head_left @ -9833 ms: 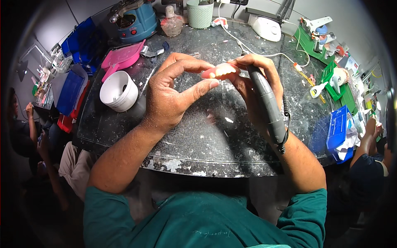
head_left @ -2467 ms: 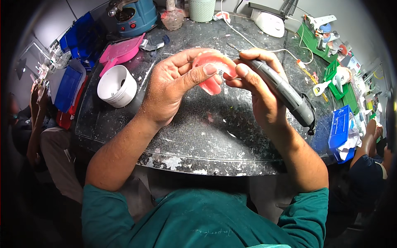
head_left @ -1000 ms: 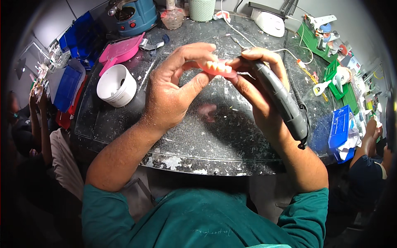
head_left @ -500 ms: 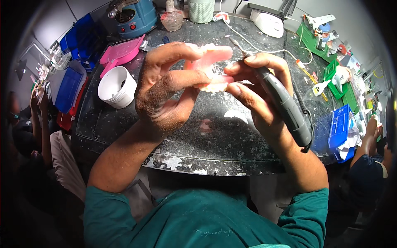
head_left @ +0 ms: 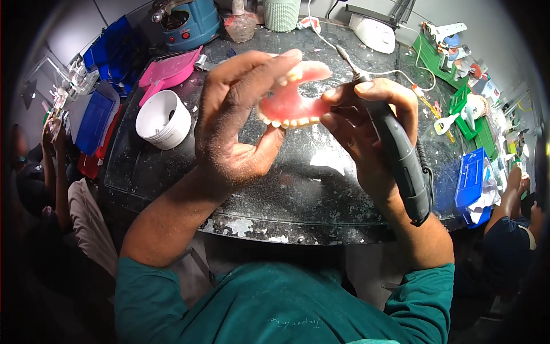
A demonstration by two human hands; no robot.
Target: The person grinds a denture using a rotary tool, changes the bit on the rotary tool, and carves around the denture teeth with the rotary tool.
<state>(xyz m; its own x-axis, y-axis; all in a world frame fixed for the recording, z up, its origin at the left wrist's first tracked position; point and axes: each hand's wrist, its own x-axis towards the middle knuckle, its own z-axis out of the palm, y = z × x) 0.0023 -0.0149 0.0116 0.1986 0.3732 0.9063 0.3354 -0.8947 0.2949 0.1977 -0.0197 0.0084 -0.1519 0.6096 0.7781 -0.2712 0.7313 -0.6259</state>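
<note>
A pink denture [head_left: 292, 104] with a row of cream teeth is held up above the dark worktable [head_left: 269, 195]. My left hand [head_left: 235, 120] grips its left side, fingers over the top and thumb under the teeth. Across from it, my right hand [head_left: 372, 120] pinches the denture's right end between thumb and finger. That same hand also holds a black rotary handpiece [head_left: 404, 160] along the palm. Its thin metal bur [head_left: 345, 57] points up and away, apart from the denture. Pale dust coats my left fingers and wrist.
A white tub [head_left: 163, 123] and pink dustpan [head_left: 172, 69] stand left. Behind are a blue machine [head_left: 186, 28], a glass bottle [head_left: 239, 26] and a pale green basket [head_left: 281, 14]. Blue bin [head_left: 472, 178] and green trays [head_left: 458, 106] line the right. Other people work at both sides.
The denture has turned, so its pink inner surface and tooth row now show more. My left fingers have shifted up along it. The handpiece has moved slightly right.
</note>
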